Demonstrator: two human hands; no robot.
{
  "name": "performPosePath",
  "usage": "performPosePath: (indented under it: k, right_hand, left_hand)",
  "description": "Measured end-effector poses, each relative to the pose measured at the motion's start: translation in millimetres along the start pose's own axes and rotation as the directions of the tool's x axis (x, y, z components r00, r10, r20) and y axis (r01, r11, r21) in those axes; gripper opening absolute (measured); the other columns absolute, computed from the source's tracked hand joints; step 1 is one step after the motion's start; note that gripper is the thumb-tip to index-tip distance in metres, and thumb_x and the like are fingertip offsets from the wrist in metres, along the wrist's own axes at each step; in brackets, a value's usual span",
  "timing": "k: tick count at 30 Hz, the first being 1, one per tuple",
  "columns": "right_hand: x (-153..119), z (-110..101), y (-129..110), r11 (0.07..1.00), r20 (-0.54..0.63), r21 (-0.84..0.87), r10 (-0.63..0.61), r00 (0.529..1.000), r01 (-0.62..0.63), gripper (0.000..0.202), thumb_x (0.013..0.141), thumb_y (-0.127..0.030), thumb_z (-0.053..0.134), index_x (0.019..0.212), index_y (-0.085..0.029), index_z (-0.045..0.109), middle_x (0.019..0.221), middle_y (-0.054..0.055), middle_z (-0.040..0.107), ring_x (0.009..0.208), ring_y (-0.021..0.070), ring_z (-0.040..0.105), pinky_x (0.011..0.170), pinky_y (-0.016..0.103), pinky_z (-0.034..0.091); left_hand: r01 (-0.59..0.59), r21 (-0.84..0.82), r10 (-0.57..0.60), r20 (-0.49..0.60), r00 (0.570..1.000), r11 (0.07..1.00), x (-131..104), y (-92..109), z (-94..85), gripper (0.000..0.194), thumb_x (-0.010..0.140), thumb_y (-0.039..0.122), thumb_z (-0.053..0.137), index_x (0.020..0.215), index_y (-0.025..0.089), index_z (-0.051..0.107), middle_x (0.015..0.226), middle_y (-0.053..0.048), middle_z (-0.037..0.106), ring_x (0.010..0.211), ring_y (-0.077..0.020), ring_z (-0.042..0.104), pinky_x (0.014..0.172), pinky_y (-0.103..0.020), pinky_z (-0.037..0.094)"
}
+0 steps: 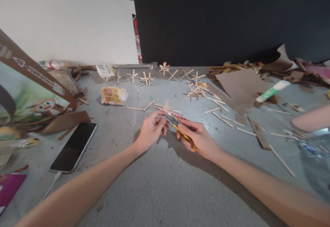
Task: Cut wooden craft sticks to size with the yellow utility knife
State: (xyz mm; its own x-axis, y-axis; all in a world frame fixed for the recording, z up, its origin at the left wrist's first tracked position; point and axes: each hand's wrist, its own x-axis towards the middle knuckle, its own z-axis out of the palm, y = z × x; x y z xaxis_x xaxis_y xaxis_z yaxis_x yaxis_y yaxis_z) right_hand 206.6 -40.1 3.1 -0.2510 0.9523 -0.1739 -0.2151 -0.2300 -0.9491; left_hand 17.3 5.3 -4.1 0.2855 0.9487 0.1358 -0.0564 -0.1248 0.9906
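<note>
My left hand (152,130), fingers pinched, grips a small wooden stick (166,105) that stands roughly upright. My right hand (197,135) is wrapped round a yellow utility knife (189,142). Its metal blade (171,117) points at the lower part of the stick, close to my left fingertips; whether it touches the wood I cannot tell. Just behind the hands lies a thin red-patterned strip (182,117), partly covered by the knife. Other wooden sticks (174,110) lie behind the upright one.
Small star-shaped stick pieces (133,76) stand along the back. Loose sticks (223,120) and a green-white tube (273,91) lie to the right, beside brown cardboard (241,88). A phone (74,147) on a cable and a printed bag (38,89) are left. Another person's arm (310,118) reaches in at right.
</note>
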Motion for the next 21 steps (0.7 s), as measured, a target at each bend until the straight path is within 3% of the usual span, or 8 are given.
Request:
performPosePath:
  k: [4, 8, 10, 12, 15, 21]
  right_hand:
    - [1, -2, 1, 0.985, -0.028, -0.120, -0.128, 0.991, 0.124, 0.052, 0.089, -0.056, 0.072, 0.127, -0.021, 0.070, 0.072, -0.002, 0.063, 0.042, 0.0086, 0.043, 0.037, 0.024, 0.032]
    - [1, -3, -2, 0.864, -0.185, -0.405, -0.397, 0.899, 0.298, 0.034, 0.084, -0.054, 0.075, 0.096, -0.022, 0.071, 0.064, -0.005, 0.050, 0.054, 0.0120, 0.043, 0.050, 0.026, 0.036]
    - [0, -3, -2, 0.803, -0.214, -0.507, -0.470, 0.856, 0.313, 0.031, 0.083, -0.053, 0.075, 0.084, -0.023, 0.066, 0.063, -0.005, 0.046, 0.056, 0.0129, 0.041, 0.052, 0.026, 0.035]
    - [-1, -2, -1, 0.764, -0.195, -0.561, -0.495, 0.847, 0.318, 0.030, 0.085, -0.052, 0.073, 0.081, -0.024, 0.064, 0.061, -0.006, 0.042, 0.054, 0.0133, 0.039, 0.052, 0.026, 0.034]
    - [-3, -1, 3, 0.688, -0.125, -0.627, -0.551, 0.825, 0.365, 0.027, 0.091, -0.051, 0.069, 0.084, -0.025, 0.065, 0.066, -0.004, 0.050, 0.057, 0.0146, 0.046, 0.056, 0.027, 0.040]
    - [1, -4, 12, 0.541, -0.020, -0.704, -0.662, 0.749, 0.460, 0.019, 0.097, -0.044, 0.063, 0.096, -0.026, 0.065, 0.091, 0.005, 0.070, 0.081, 0.0213, 0.067, 0.074, 0.033, 0.053]
  left_hand:
    - [-0.002, 0.000, 0.002, -0.007, 1.000, 1.000, -2, 1, 2.0, 0.035, 0.093, 0.052, 0.067, 0.101, 0.019, 0.061, 0.067, 0.001, 0.069, 0.044, -0.0087, 0.056, 0.045, -0.021, 0.043]
    - [-0.020, 0.102, 0.018, 0.019, 1.000, 0.995, -7, 4, 4.8, 0.035, 0.095, 0.054, 0.064, 0.100, 0.019, 0.063, 0.069, 0.000, 0.069, 0.045, -0.0086, 0.055, 0.046, -0.021, 0.045]
    - [-0.044, 0.167, 0.032, 0.073, 0.997, 0.985, -10, 5, 5.8, 0.033, 0.097, 0.052, 0.062, 0.102, 0.020, 0.062, 0.068, 0.000, 0.069, 0.046, -0.0088, 0.055, 0.048, -0.021, 0.046]
    - [-0.054, 0.202, 0.030, 0.123, 0.992, 0.978, -12, 3, 6.3, 0.030, 0.098, 0.049, 0.061, 0.106, 0.020, 0.060, 0.068, 0.001, 0.069, 0.047, -0.0092, 0.056, 0.049, -0.021, 0.047]
    - [-0.063, 0.237, 0.023, 0.168, 0.986, 0.970, -13, -1, 6.0, 0.026, 0.099, 0.043, 0.059, 0.113, 0.020, 0.059, 0.068, 0.002, 0.069, 0.048, -0.0102, 0.058, 0.050, -0.021, 0.048]
    - [-0.183, 0.362, 0.081, 0.279, 0.957, 0.914, -16, 3, 5.2, 0.021, 0.103, 0.033, 0.050, 0.117, 0.020, 0.059, 0.065, 0.003, 0.066, 0.051, -0.0103, 0.057, 0.054, -0.021, 0.046]
